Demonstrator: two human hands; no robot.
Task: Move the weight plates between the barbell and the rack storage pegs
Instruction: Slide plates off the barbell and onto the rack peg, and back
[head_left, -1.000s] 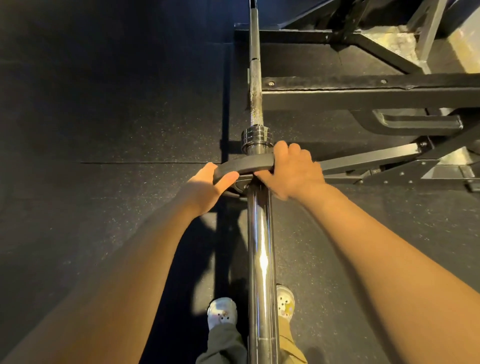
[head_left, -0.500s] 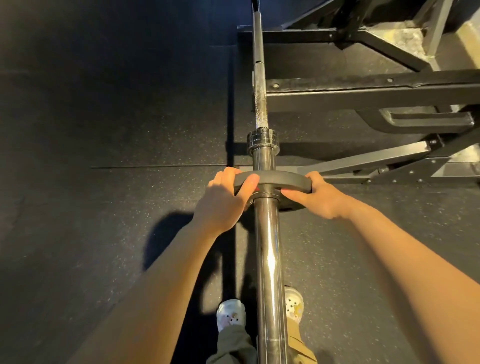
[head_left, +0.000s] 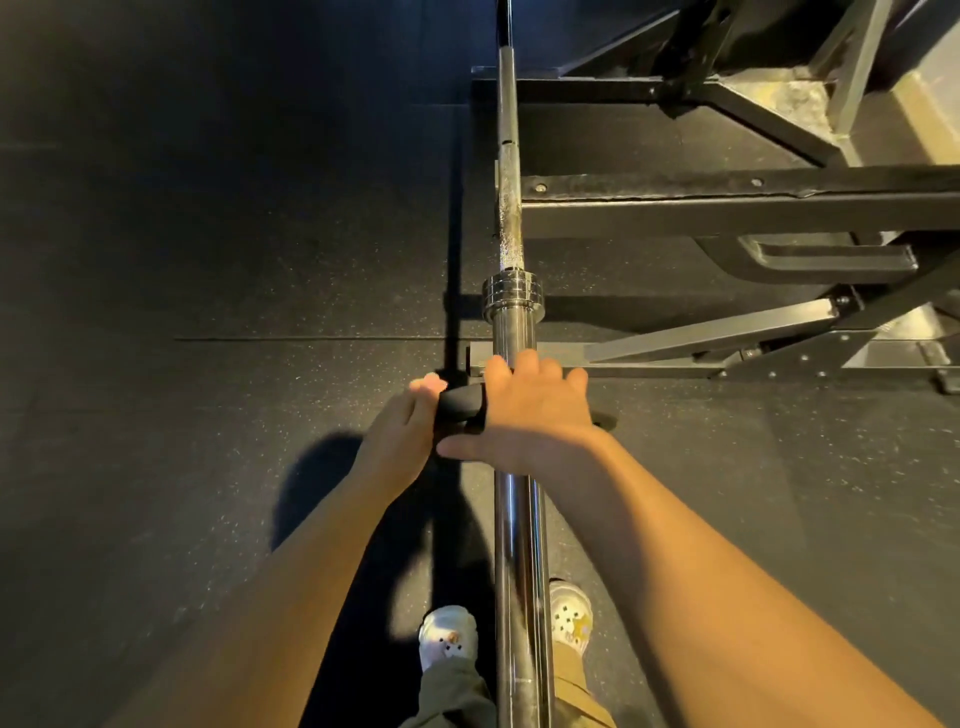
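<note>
Right now both hands are on 1 small black weight plate (head_left: 460, 404) threaded on the chrome sleeve of the barbell (head_left: 519, 545). The left hand (head_left: 402, 434) grips the plate's left edge, fingers curled over its far rim. The right hand (head_left: 535, 410) lies over the top of the plate and the sleeve, fingers wrapped over the far side and thumb stretched out along the near face; most of the plate is hidden beneath it. Beyond the hands, the sleeve's ringed collar (head_left: 513, 297) stands apart from the plate, with bare sleeve between them. Past the collar the thinner shaft runs away alongside the black steel rack frame (head_left: 727, 208), which lies beyond and right of the right hand. Below the forearms, 2 pale shoes (head_left: 448, 636) stand on the dark speckled rubber floor (head_left: 208, 260), 1 on each side of the sleeve.
</note>
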